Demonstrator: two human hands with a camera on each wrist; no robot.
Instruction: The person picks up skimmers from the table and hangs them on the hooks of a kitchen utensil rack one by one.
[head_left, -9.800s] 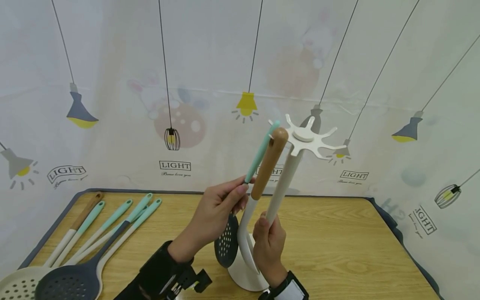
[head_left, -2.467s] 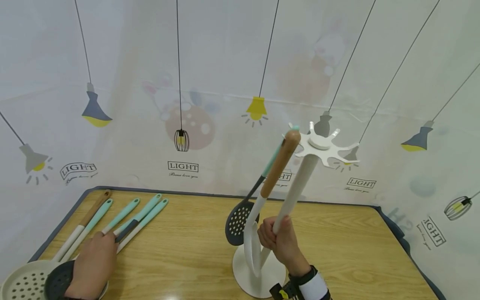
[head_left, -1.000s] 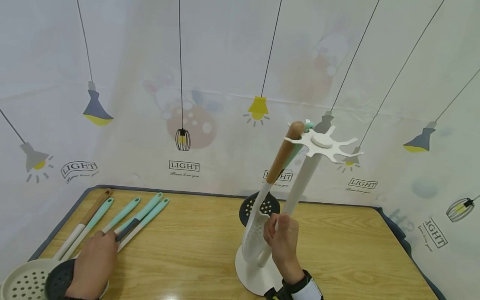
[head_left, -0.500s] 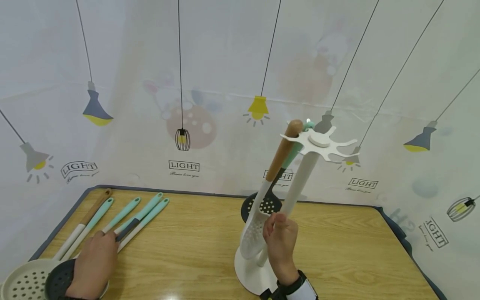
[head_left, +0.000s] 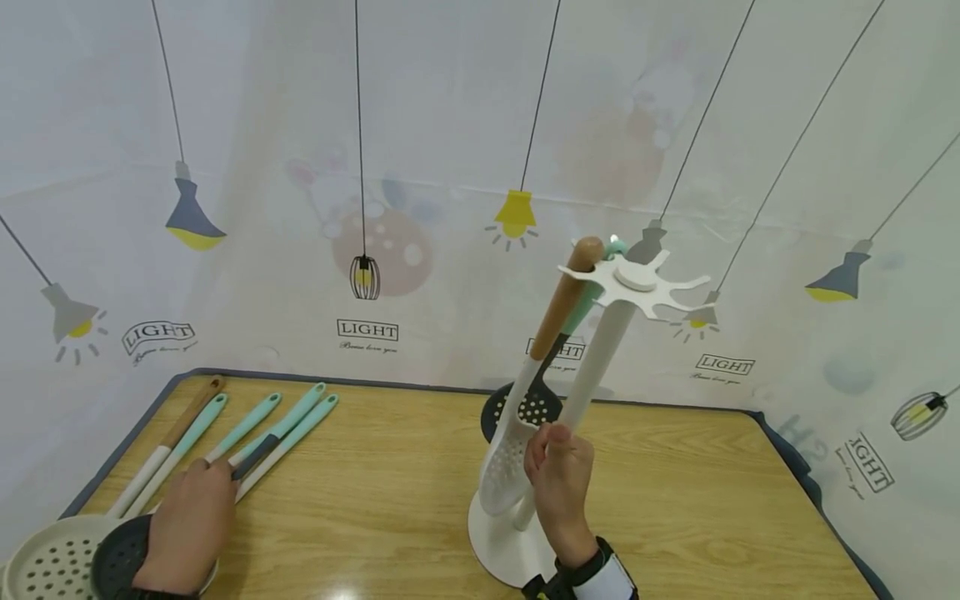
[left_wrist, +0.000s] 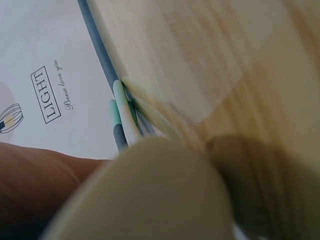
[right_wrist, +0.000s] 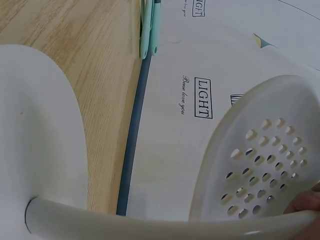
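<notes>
My right hand [head_left: 562, 479] grips the white pole of a utensil stand [head_left: 600, 358], which leans right, its round base [head_left: 498, 554] low on the table. On its hooked top [head_left: 637, 287] hang a white slotted spoon [head_left: 504, 471] with a wooden handle and a dark skimmer [head_left: 495, 410] with a mint handle. The slotted spoon [right_wrist: 265, 165] also fills the right side of the right wrist view. At left, my left hand [head_left: 191, 525] holds the shaft of another dark skimmer [head_left: 116, 554]; its fingertips are hidden. A blurred beige shape blocks much of the left wrist view.
Several utensils with mint or wooden handles [head_left: 191, 425] lie side by side at the table's left. A white perforated skimmer head [head_left: 60, 554] is at the lower left corner. Behind the wooden table [head_left: 712, 492] hangs a lamp-print cloth [head_left: 450, 108].
The left hand has left the hung dark skimmer and gone to the utensils at left. The stand has turned in the right hand, bringing that skimmer behind the slotted spoon. Little moved lately.
</notes>
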